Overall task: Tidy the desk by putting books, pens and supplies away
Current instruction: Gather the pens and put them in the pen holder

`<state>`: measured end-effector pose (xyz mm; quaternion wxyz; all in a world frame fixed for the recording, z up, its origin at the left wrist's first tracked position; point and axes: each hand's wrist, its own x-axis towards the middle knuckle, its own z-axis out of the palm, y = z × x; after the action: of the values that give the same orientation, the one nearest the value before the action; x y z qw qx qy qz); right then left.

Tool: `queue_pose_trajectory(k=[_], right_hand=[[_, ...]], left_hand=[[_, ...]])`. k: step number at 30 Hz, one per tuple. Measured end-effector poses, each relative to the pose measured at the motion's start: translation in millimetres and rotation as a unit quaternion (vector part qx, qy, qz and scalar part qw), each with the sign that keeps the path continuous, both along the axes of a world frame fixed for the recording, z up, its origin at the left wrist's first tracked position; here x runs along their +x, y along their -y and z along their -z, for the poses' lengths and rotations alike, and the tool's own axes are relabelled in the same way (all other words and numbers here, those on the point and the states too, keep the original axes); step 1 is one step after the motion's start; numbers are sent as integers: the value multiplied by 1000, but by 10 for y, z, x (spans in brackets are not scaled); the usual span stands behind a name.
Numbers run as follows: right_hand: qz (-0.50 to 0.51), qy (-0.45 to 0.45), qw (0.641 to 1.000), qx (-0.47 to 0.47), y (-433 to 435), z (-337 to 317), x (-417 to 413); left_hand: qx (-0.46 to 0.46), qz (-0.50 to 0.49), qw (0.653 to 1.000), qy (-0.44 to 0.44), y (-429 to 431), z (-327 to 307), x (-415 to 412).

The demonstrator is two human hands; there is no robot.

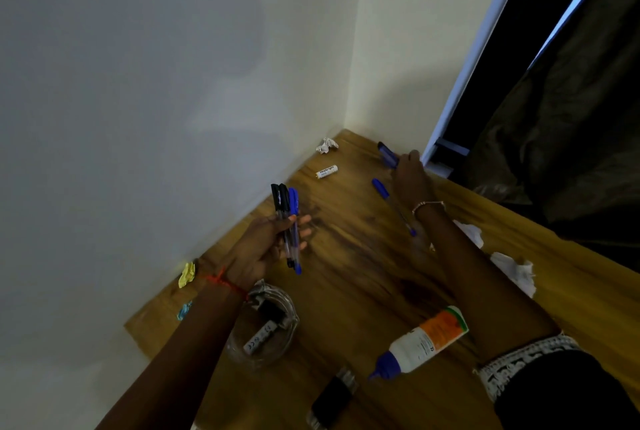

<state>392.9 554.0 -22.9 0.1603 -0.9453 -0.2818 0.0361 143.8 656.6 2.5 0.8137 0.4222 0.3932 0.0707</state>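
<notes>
You have a pale wall (pixel 156 83) meeting the wooden desk (pixel 349 256) along its far edge and turning a corner, with a white window frame (pixel 467 76) and a dark curtain (pixel 571 118) off to your right. Crumpled white paper (pixel 327 145) sits in the far corner, two more white wads (pixel 512 272) lie by the right edge, and a yellow scrap (pixel 187 274) and a blue scrap (pixel 184 310) rest against the wall on the left. A small white battery (pixel 326 171) lies on its side near the corner wad.
</notes>
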Motion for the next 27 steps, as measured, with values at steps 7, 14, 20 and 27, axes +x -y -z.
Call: queue_pose_trajectory(k=[7, 14, 20, 27], right_hand=[[-8, -109, 994, -8, 40, 62, -494], [-39, -23, 998, -47, 112, 34, -986], [2, -210, 966, 151, 313, -519, -1203], [-5, -177, 971, 159, 1071, -736, -1665]], left_hand=[[12, -4, 1000, 3, 164, -31, -12], [16, 21, 1000, 1, 374, -69, -6], [23, 50, 998, 2, 647, -124, 92], [25, 91, 996, -10, 1514, -291, 235]])
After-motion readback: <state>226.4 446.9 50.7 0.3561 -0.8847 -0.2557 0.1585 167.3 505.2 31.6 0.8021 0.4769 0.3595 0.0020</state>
